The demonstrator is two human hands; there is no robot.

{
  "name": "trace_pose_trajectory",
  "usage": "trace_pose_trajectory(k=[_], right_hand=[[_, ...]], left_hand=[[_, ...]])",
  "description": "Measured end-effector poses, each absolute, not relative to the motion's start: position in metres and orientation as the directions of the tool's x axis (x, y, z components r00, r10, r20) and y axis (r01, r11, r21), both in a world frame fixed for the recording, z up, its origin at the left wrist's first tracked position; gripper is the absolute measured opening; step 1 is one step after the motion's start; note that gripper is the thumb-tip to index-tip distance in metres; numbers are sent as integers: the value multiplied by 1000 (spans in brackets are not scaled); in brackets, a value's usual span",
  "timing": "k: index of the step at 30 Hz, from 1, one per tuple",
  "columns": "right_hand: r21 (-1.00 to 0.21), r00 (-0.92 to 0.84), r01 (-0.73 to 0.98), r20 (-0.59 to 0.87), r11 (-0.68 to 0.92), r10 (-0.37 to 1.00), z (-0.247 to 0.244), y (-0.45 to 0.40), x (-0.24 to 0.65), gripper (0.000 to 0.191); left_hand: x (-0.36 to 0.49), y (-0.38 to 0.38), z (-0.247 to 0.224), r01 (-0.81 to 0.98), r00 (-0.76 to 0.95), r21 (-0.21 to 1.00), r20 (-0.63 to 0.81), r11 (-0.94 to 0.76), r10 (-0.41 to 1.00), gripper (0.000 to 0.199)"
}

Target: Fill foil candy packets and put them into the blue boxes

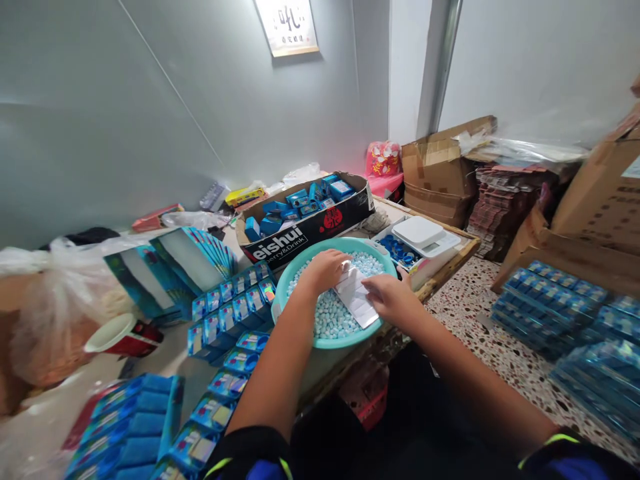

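Observation:
A turquoise plastic basin (279, 287) full of small pale blue and white pellets (330, 320) stands at the table's front edge. Over the pellets lies a tilted flat white piece (357, 300) with lines across it, perhaps a counting board; its exact kind is unclear. My right hand (395, 297) grips its right side, the thumb on top. At its far end is my left hand (325, 270), palm down with fingers bent together; whatever they hold is hidden. Left of the basin, blue printed boxes (233, 307) stand in rows.
Behind the basin is a black carton (300, 237) of small blue boxes. A white scale (420, 235) sits to the right beside blue caps (397, 250). A red-and-white cup (125, 337) leans at left. Wrapped blue packs (545, 300) and cardboard boxes (440, 177) stand on the floor at right.

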State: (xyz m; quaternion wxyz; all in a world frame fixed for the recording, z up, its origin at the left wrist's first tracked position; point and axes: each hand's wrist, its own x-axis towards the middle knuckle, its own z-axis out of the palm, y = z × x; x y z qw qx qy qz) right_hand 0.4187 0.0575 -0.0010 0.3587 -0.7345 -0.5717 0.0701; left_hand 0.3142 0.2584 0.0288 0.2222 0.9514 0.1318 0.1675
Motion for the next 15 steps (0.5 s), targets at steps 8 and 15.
trace_pose_trajectory(k=[8,15], right_hand=[[-613,347,785,322,-85,881,-6,58,418,31],[-601,345,794,318,-93,883,-5,56,419,27]], left_hand=[[320,267,12,177,948,319,200,-931,249,36],[321,266,15,120,947,405,227,-906,227,36]])
